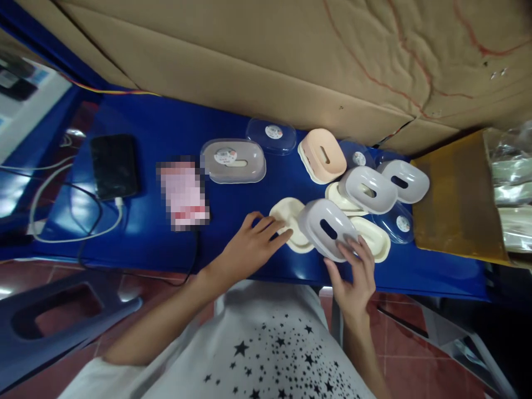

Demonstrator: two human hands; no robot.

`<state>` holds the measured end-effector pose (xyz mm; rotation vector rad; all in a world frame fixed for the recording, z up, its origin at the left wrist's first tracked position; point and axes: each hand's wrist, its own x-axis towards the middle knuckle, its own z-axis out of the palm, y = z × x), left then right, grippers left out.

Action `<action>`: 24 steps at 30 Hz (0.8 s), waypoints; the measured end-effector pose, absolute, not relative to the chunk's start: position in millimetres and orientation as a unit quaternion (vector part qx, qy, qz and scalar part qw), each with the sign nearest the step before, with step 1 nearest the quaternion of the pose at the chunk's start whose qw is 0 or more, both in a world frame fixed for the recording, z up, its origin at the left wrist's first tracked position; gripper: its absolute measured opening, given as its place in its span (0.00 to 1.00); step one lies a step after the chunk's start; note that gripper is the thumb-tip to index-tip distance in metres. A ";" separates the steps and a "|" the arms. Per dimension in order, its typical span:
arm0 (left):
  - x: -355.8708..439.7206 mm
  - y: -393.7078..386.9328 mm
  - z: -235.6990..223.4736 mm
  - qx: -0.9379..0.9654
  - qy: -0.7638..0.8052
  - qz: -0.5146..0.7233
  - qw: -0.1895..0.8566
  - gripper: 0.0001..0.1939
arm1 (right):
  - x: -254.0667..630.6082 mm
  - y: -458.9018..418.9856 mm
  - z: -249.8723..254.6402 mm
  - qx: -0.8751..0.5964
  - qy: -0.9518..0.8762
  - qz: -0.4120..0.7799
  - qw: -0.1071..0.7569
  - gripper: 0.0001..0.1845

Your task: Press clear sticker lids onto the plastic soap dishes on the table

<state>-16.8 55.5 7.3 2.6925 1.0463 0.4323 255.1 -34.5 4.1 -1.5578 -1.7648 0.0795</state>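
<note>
My right hand (353,271) grips the near edge of a grey oval soap-box shell (326,227) with a slot in its top, holding it tilted. My left hand (253,244) reaches toward a cream oval tray (291,219) beside that shell, fingers stretched and touching its near rim. Another cream tray (376,238) lies just right of the grey shell.
On the blue table (166,133) lie a pink shell (322,155), two more grey shells (368,189), clear lids (271,134), a closed grey box (233,160), a black device (114,165) with white cable, a blurred card (183,194). Cardboard boxes (453,199) stand behind and right.
</note>
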 end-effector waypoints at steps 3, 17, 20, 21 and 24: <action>-25.5 21.8 -5.9 0.878 0.405 0.226 0.116 0.31 | 253.7 -22.6 4.7 -0.557 -0.745 0.070 0.360 0.33; -26.0 43.9 -11.3 0.821 0.410 0.306 0.255 0.50 | 227.6 -44.6 1.3 -0.596 -0.733 0.052 0.325 0.31; -23.1 49.2 -5.2 0.871 0.359 0.240 0.233 0.45 | 222.7 -47.4 -9.3 -0.597 -0.748 0.067 0.282 0.29; -23.1 49.8 -2.9 0.883 0.348 0.217 0.228 0.41 | 224.1 -47.9 -11.6 -0.590 -0.758 0.074 0.268 0.29; -27.7 47.0 1.3 0.891 0.348 0.192 0.218 0.35 | 237.8 -44.1 -8.5 -0.549 -0.796 0.097 0.237 0.28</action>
